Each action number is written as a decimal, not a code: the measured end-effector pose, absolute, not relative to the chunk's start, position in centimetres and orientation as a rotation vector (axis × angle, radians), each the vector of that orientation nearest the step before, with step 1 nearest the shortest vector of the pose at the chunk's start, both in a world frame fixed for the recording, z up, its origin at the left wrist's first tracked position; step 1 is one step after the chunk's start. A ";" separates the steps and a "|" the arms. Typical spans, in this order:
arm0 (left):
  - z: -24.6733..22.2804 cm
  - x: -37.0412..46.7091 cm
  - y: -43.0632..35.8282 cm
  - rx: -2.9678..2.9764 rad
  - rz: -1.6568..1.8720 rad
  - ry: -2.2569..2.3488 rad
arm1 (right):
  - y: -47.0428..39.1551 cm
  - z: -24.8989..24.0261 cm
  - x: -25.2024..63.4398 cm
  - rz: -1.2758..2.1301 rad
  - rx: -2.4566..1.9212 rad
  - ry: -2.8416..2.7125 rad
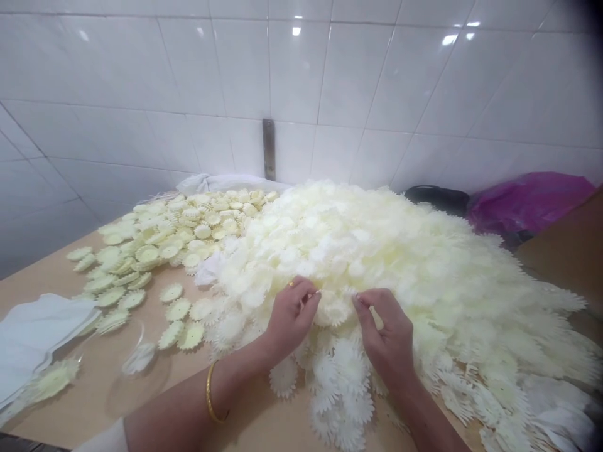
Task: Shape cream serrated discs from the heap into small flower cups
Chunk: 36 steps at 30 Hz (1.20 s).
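A pale cream flower-shaped cutout (335,309) with a toothed edge is between my two hands, just in front of a big heap of similar cutouts (377,232). My left hand (293,317), with a ring and a gold bangle on that arm, is closed in a pinch at the cutout's left side. On the other side, thumb and forefinger of my right hand (387,333) pinch near its right edge. Below my hands, loose layered cutouts (343,389) lie on the brown tabletop (188,402).
Thicker, yellowish flower discs (188,232) are piled at the back left, some spread forward. White sheets (38,339) lie at the left edge. A magenta plastic bag (527,201) and a black object (438,199) sit at the back right, against the tiled wall (235,75).
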<state>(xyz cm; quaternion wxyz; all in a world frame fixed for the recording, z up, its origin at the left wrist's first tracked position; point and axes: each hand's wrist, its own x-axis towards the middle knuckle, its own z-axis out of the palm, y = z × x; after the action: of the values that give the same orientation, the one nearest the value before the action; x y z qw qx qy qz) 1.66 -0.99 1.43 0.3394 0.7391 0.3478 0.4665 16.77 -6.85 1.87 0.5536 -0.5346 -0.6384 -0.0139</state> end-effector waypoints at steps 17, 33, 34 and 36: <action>2.4 1.3 -0.6 0.760 0.706 0.531 | -6.8 0.6 16.8 -0.256 -1.209 -1.629; 2.5 2.2 -2.2 0.845 0.672 0.869 | -7.2 1.1 16.1 -0.216 -1.131 -1.735; 2.5 2.2 -2.2 0.877 0.683 0.881 | -7.2 1.2 16.1 -0.134 -1.162 -1.671; 2.5 2.2 -2.3 0.957 0.693 0.869 | -7.2 1.4 16.3 0.020 -1.225 -1.576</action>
<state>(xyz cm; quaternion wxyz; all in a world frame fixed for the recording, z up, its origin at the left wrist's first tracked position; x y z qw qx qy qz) 2.19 -2.27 2.52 0.7430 0.4368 0.3965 0.3161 16.25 -7.19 1.39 0.5419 -0.5159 -0.6634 0.0082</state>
